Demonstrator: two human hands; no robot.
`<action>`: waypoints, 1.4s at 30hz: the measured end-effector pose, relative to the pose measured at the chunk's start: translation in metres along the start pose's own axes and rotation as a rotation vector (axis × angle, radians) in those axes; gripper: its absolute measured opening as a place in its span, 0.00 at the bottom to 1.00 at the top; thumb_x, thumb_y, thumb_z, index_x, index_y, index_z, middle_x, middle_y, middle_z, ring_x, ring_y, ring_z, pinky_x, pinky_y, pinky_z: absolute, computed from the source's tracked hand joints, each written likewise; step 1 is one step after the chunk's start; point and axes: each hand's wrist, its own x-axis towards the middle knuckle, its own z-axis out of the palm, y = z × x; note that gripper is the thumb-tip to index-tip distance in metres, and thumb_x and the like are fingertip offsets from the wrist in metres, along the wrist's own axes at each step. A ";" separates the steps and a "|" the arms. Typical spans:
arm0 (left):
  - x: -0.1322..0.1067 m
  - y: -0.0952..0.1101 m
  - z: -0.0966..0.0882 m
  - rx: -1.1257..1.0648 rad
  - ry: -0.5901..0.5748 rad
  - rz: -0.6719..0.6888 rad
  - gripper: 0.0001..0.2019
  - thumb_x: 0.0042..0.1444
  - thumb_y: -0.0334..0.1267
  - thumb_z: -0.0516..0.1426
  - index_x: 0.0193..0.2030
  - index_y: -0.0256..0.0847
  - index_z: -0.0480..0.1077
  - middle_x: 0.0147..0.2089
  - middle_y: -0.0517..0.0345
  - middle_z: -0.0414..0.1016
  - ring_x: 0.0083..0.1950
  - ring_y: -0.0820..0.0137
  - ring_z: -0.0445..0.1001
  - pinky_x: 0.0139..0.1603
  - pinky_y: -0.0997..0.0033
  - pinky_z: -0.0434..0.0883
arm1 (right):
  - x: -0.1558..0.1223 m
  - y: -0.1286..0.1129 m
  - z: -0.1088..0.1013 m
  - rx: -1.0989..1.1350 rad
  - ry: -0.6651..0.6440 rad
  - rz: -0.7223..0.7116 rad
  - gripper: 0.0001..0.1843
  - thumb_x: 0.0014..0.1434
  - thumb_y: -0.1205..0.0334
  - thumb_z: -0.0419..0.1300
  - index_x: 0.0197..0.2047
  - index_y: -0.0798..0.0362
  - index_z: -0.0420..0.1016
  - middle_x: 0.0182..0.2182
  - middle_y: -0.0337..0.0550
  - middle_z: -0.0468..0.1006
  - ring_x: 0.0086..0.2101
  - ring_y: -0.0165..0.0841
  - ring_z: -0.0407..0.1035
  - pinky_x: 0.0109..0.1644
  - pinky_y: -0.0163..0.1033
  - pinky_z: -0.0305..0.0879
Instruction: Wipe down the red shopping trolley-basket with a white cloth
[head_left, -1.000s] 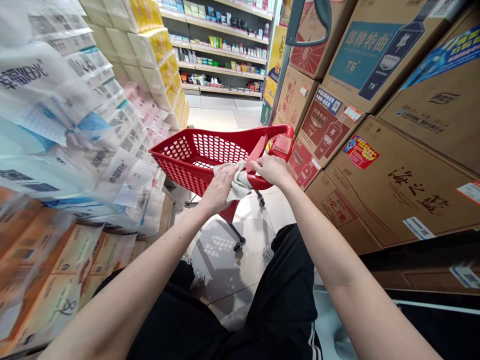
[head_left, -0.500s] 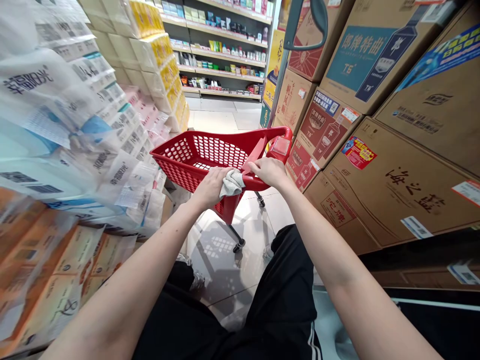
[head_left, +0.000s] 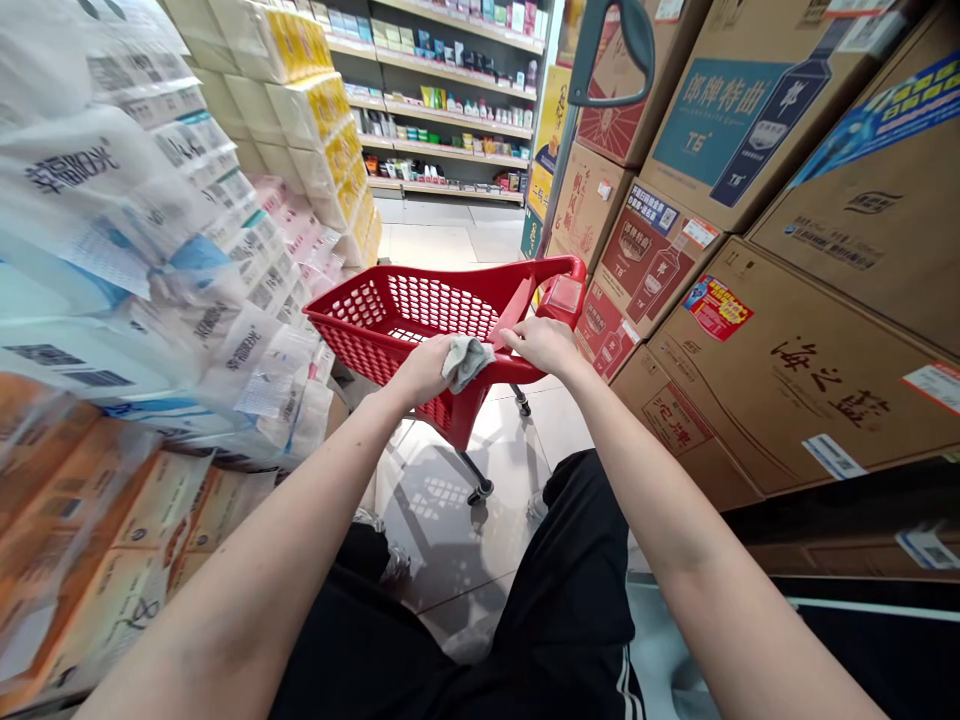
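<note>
A red plastic shopping cart with perforated sides stands before me on thin legs with casters. My left hand is closed on a crumpled grey-white cloth against the cart's near rim. The cloth hides part of the fingers. Close by on the right, my right hand is wrapped round the red rim beside the handle, thumb along the top. Through its holes the basket shows no goods inside.
Plastic-wrapped tissue packs are stacked on my left. Cardboard cartons rise on my right, with a grey handle above them. Shelves of small goods stand ahead, beyond the tiled floor.
My left hand and the cloth have shifted slightly; the cloth now looks bunched higher over the fingers. The right hand keeps its grip. The cart stays nearly in the same place.
</note>
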 end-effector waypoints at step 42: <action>-0.002 0.005 0.022 0.277 -0.031 0.087 0.14 0.57 0.34 0.49 0.50 0.37 0.62 0.43 0.47 0.68 0.44 0.59 0.66 0.47 0.59 0.63 | -0.009 0.044 -0.003 0.019 0.022 -0.002 0.26 0.62 0.45 0.44 0.39 0.47 0.80 0.37 0.42 0.79 0.38 0.34 0.70 0.37 0.34 0.56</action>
